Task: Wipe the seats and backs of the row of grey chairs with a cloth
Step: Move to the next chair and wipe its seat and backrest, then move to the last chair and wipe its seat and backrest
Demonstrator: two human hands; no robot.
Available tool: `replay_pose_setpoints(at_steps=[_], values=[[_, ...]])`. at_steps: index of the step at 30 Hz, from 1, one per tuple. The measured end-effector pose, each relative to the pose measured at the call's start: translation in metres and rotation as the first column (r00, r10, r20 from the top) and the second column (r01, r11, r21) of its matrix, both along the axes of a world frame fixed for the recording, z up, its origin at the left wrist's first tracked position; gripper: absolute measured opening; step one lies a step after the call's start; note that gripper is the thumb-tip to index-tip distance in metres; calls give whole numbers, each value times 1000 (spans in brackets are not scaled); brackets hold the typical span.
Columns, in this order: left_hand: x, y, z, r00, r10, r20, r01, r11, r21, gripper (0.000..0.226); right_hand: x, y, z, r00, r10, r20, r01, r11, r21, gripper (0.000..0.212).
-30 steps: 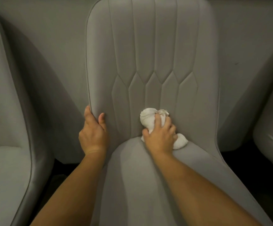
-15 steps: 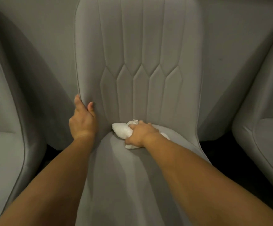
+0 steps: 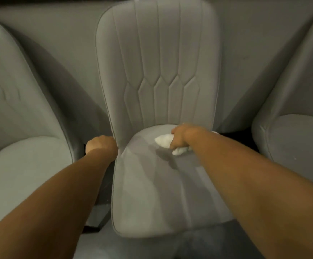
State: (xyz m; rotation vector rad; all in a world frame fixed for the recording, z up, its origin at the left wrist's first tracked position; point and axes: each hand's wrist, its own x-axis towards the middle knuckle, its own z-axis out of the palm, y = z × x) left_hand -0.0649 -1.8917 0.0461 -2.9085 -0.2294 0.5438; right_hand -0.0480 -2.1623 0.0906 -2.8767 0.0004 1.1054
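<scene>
A grey upholstered chair (image 3: pixel 152 193) with a stitched back stands straight ahead of me. My right hand (image 3: pixel 181 134) is closed on a bunched white cloth (image 3: pixel 164 140) and presses it onto the rear right part of the seat, close to the seam with the back. My left hand (image 3: pixel 101 144) grips the chair's left edge where the back meets the seat. Its fingers are hidden behind that edge.
A matching grey chair (image 3: pixel 21 156) stands on the left and another grey chair (image 3: pixel 297 139) on the right, with narrow dark gaps between them. A grey wall (image 3: pixel 67 43) runs behind the row. Dark floor (image 3: pixel 198 245) shows below the seat's front edge.
My right hand slid the cloth from the lower back down onto the seat, first left, then to the right. The view pulled back, showing the whole seat. My left hand kept its grip.
</scene>
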Motion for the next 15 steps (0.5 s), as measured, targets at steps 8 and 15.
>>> replay_pose_setpoints(at_steps=[8, 15], values=[[-86, -47, 129, 913, -393, 108, 404, 909, -106, 43, -56, -37, 146, 1000, 8, 3, -8, 999, -46, 64], [-134, -88, 273, 891, -435, 134, 451, 881, -139, 59, -124, -46, 270, 997, -69, 30, 68, 997, 22, 72]])
